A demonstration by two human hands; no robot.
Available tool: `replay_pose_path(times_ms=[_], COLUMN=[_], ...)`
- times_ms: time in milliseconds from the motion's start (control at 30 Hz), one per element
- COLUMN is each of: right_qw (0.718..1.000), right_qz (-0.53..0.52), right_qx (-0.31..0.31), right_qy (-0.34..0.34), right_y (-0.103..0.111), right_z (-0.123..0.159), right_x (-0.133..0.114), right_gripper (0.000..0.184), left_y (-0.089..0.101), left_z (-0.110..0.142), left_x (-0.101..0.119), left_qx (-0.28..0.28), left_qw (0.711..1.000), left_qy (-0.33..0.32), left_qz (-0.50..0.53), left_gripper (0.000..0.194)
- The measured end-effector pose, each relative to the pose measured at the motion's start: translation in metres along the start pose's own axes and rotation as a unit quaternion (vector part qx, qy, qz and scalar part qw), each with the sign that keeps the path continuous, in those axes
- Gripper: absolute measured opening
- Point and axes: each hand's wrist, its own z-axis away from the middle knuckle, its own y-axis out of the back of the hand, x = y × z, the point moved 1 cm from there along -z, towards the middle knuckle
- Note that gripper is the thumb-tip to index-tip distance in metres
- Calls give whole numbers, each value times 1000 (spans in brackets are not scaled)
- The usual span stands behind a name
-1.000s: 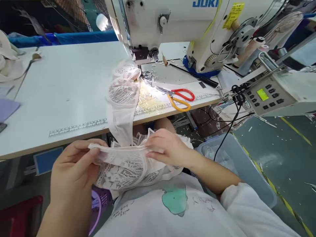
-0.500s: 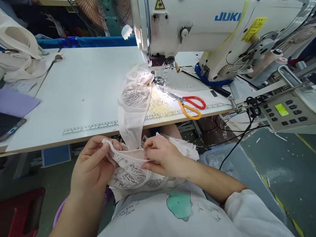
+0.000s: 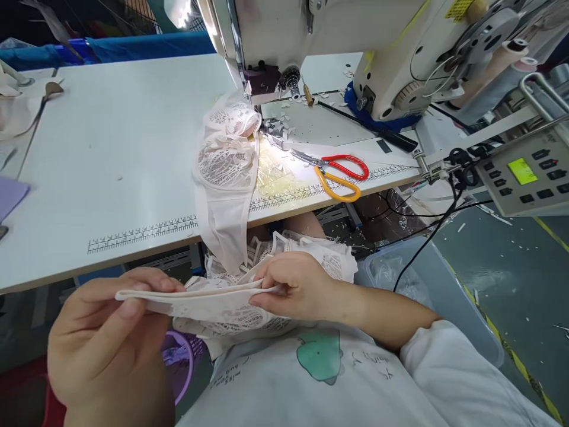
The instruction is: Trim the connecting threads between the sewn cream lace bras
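A pale lace bra piece (image 3: 213, 305) is stretched flat between both hands over my lap. My left hand (image 3: 104, 335) pinches its left end, fingers closed on the edge. My right hand (image 3: 297, 284) pinches the right end with thumb and fingers closed. More lace pieces, joined in a chain, run up from my lap over the table edge to a lace cup (image 3: 226, 160) lying beside the sewing machine's needle area (image 3: 267, 80).
The white sewing machine (image 3: 355, 35) stands at the back of the white table (image 3: 111, 154). Red and orange scissors (image 3: 333, 172) lie right of the lit patch. A control panel (image 3: 528, 178) and a grey bin (image 3: 427, 290) are at right, a purple basket (image 3: 178, 362) below.
My left hand has moved left and toward me, pulling the lace piece out straight and flat between both hands. The view has tilted down a little.
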Motion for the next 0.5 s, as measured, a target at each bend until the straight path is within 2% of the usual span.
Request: replay_pose_path(times_ms=[133, 333, 500], right_qw=[999, 998, 997], right_qz=[-4, -10, -49], right_qx=[11, 21, 22], right_qy=[-41, 62, 59], right_y=[5, 10, 13], right_z=[2, 2, 0], right_x=[-2, 0, -1], right_gripper=[20, 16, 12], left_y=[2, 3, -1], left_z=[-2, -4, -6], left_x=[-2, -1, 3], left_qx=[-24, -35, -41], left_qw=[999, 996, 996], left_qy=[-45, -77, -66], left_qz=[-11, -41, -53], left_gripper=[12, 12, 12])
